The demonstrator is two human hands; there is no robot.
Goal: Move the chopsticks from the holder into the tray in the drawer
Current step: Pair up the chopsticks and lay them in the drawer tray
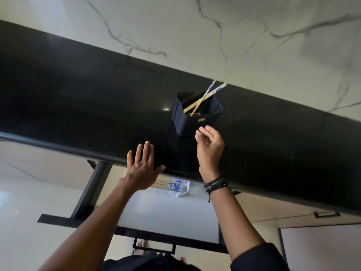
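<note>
Hands empty: left hand (143,169) flat on black stone counter (78,106), right hand (210,147) loosely curled beside dark square plastic holder (192,124). I judge a reach; next, pinch its blue-patterned wooden chopsticks (203,98).

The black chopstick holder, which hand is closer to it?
Right. The right hand is just in front of the holder. The left hand lies flat on the countertop, farther to its left.

Head camera looks steeply down, close over counter (78,106) and drawer (156,212).
</note>
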